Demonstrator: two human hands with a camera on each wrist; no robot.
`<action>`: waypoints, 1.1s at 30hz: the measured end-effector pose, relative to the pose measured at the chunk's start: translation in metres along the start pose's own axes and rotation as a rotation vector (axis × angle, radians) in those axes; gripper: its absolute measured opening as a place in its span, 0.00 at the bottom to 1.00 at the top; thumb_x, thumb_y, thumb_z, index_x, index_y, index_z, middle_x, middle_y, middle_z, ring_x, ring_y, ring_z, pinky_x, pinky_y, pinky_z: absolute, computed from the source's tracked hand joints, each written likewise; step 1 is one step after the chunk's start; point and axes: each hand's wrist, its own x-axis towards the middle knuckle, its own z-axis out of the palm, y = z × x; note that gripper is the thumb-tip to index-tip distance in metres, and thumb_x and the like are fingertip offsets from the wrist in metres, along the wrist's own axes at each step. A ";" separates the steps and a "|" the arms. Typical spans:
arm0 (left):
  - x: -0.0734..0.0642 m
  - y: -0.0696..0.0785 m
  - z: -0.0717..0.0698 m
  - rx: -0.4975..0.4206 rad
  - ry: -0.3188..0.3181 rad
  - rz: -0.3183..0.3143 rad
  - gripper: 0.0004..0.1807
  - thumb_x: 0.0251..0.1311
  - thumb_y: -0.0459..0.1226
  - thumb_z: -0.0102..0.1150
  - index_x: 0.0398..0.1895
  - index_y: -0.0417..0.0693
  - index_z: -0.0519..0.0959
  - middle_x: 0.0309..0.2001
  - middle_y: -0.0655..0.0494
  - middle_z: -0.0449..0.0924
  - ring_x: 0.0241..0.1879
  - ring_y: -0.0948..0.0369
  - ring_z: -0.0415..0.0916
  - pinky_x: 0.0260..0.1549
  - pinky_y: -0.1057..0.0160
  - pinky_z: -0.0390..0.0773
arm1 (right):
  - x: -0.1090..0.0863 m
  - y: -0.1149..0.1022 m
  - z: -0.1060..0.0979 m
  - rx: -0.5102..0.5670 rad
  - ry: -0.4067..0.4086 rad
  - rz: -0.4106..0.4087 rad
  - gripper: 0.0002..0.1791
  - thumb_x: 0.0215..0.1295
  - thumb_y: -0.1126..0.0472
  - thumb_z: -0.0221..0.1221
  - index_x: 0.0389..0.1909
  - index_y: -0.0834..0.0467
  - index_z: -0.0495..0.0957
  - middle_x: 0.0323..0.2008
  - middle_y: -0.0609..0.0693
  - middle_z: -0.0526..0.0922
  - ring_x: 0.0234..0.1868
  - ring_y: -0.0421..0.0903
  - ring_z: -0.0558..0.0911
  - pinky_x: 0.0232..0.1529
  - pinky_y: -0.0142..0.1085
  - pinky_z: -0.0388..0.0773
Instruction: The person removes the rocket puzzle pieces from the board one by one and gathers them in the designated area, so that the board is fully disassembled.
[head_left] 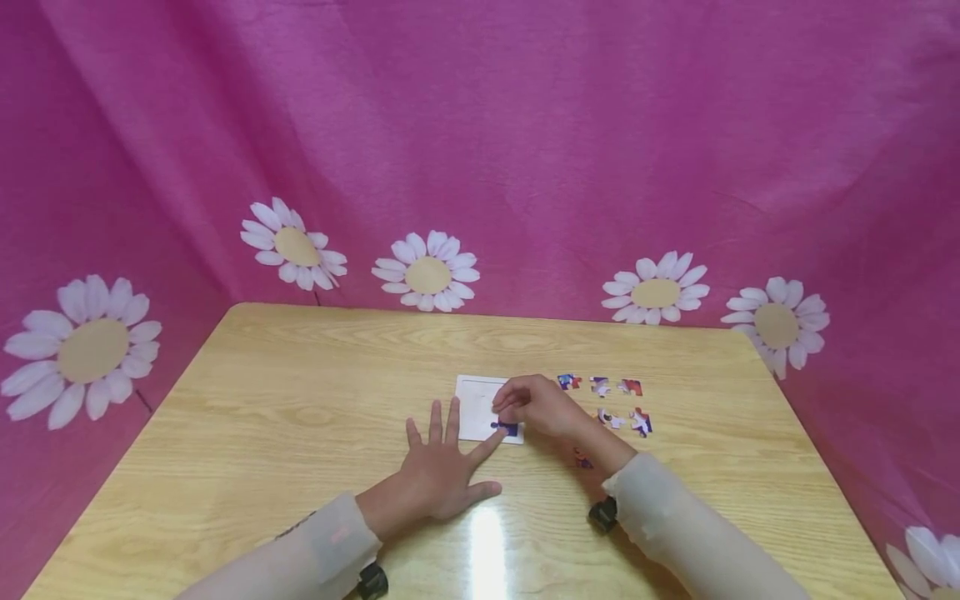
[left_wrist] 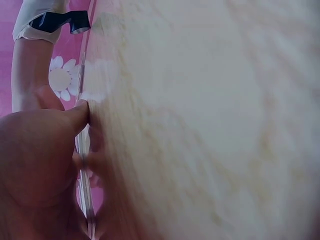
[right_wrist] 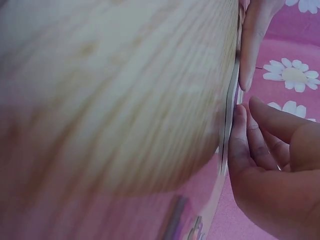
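A white puzzle tray [head_left: 475, 410] lies on the table, its right part covered by my right hand [head_left: 542, 407]. In its near right corner sits a dark blue jigsaw piece [head_left: 513, 430]. My left hand [head_left: 438, 475] lies palm down with spread fingers, one fingertip reaching over the tray's near edge onto that piece. The right hand's fingers bend down over the tray beside the piece. In the right wrist view, the right hand [right_wrist: 275, 160] has its fingertips at the tray's edge, thumb apart from them and no piece showing between. The left hand [left_wrist: 35, 165] appears close up.
Several loose jigsaw pieces lie right of the tray, among them a red and blue one [head_left: 568, 381], a white and purple one [head_left: 641, 422] and an orange and dark one [head_left: 582, 458] by the right wrist. A pink flowered curtain [head_left: 525, 167] surrounds the wooden table [head_left: 315, 400].
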 end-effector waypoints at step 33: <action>-0.010 -0.015 -0.015 -0.080 -0.045 0.103 0.43 0.64 0.75 0.43 0.81 0.80 0.53 0.82 0.31 0.34 0.79 0.29 0.32 0.67 0.20 0.46 | -0.001 -0.009 0.001 -0.118 -0.015 -0.037 0.09 0.63 0.74 0.67 0.39 0.59 0.84 0.36 0.49 0.88 0.36 0.40 0.85 0.45 0.37 0.83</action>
